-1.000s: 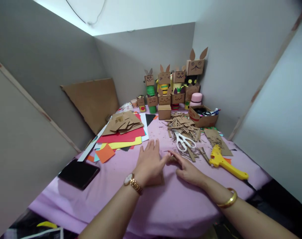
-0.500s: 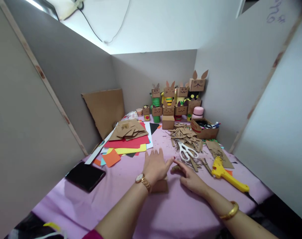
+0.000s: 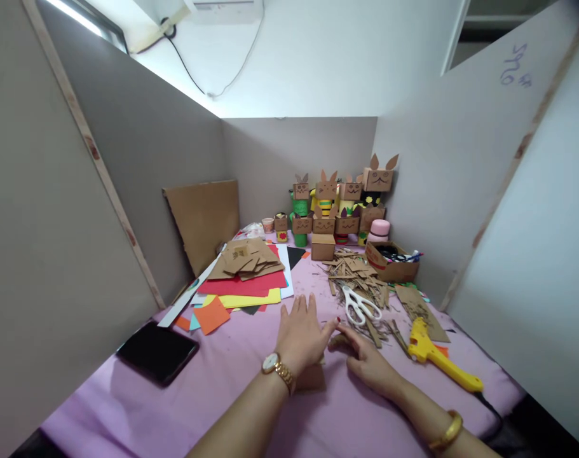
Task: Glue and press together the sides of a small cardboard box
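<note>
My left hand [image 3: 301, 340], with a gold watch on its wrist, lies flat, fingers stretched out, on top of a small brown cardboard box [image 3: 312, 378]. The hand covers most of the box; only its near side and a corner show. To the right, my right hand [image 3: 370, 362] is low over the cloth with its fingers loosely bent and the thumb apart. Its index fingertip meets or nearly meets my left thumb. No object shows clearly in it, though the undersides of its fingers are in shadow.
White scissors [image 3: 360, 306] lie by cardboard scraps [image 3: 351, 270]. A yellow glue gun [image 3: 442, 356] is at right, a black tablet-like device [image 3: 158, 352] at left. Cardboard pieces [image 3: 248, 257] top coloured paper [image 3: 241, 284]. Cardboard animal figures [image 3: 325, 187] and a box of tools [image 3: 394, 267] stand behind.
The view has tilted up slightly, so everything sits lower in the picture. Both hands keep nearly the same pose, the left still flat on the box.
</note>
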The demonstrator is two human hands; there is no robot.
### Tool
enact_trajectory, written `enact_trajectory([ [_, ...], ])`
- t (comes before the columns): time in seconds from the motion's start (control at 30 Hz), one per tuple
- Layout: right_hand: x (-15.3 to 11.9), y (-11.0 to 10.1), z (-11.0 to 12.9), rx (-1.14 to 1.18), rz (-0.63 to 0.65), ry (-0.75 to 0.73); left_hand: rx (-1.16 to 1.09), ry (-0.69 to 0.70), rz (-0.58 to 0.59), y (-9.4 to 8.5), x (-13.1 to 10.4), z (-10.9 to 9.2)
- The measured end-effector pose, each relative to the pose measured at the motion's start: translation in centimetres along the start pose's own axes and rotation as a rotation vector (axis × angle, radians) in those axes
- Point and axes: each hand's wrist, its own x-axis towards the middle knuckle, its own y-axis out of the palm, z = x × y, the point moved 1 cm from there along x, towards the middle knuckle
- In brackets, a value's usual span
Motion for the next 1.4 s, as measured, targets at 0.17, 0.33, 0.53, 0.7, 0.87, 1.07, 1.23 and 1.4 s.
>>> enact_trajectory([
  [0.17, 0.0, -0.1, 0.4, -0.019, -0.001, 0.000, -0.041, -0.032, -0.012, -0.6, 0.3, 0.5],
  [0.33, 0.1, -0.2, 0.4, -0.053, -0.015, 0.009, -0.119, -0.001, -0.050, -0.2, 0.1, 0.3],
  [0.53, 0.0, 0.0, 0.8, -0.147, -0.018, 0.036, -0.425, -0.110, -0.222, -1.0, 0.2, 3.7],
  [0.7, 0.6, 0.1, 4.9, -0.311, -0.078, 0.017, -0.686, -0.407, -0.524, -0.8, -2.4, 9.8],
  [0.87, 3.0, 3.4, 10.9, -0.649, 0.284, -0.055, -0.818, -0.455, -0.522, 2.3, -4.6, 11.3],
  [1.07, 3.7, 5.3, 11.2, -0.787, 0.326, 0.009, -0.920, -0.468, -0.462, 2.5, -5.3, 11.4],
  [1.23, -1.0, 3.2, 5.3, -0.409, -0.173, -0.165, -1.033, -0.427, -0.429, 2.8, -5.7, 11.0],
  [1.4, -3.3, 2.5, -2.1, -0.490, -0.409, -0.348, -1.171, -0.241, -0.354, 4.3, -5.9, 8.5],
])
